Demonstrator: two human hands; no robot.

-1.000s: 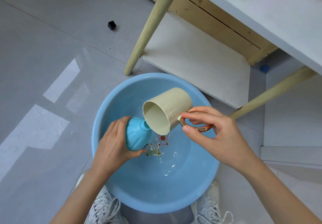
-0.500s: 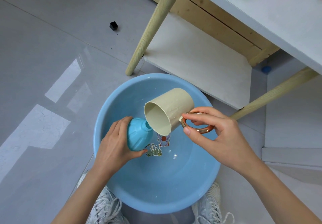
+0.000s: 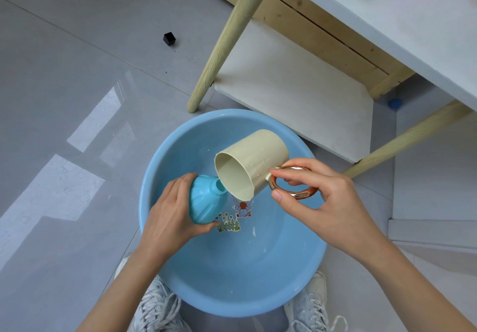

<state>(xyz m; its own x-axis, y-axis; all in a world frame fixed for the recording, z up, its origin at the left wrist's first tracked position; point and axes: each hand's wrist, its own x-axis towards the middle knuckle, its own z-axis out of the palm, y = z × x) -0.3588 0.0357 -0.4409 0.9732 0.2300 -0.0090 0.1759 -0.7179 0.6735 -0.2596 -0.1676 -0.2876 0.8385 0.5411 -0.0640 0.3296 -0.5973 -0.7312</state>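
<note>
A cream mug point(image 3: 254, 162) with a shiny copper ring handle point(image 3: 294, 182) is tipped on its side over a blue basin point(image 3: 232, 280), mouth facing left and down. My right hand point(image 3: 325, 202) pinches the handle between thumb and fingers. My left hand point(image 3: 170, 215) grips a small turquoise bottle point(image 3: 206, 198), tilted so its open neck touches the mug's lower rim. The basin stands on the floor, holds shallow water, and has a cartoon sticker point(image 3: 232, 218) on its bottom.
A wooden table leg point(image 3: 227, 40) and a white lower shelf point(image 3: 291, 89) stand just behind the basin, with the white tabletop point(image 3: 402, 22) above. A small black cube point(image 3: 169, 38) lies on the grey tiled floor. My white sneakers point(image 3: 154, 311) flank the basin's near rim.
Hardly anything has shifted: both hands keep the mug and the bottle in the same pose over the basin, and the ripples in the water have calmed.
</note>
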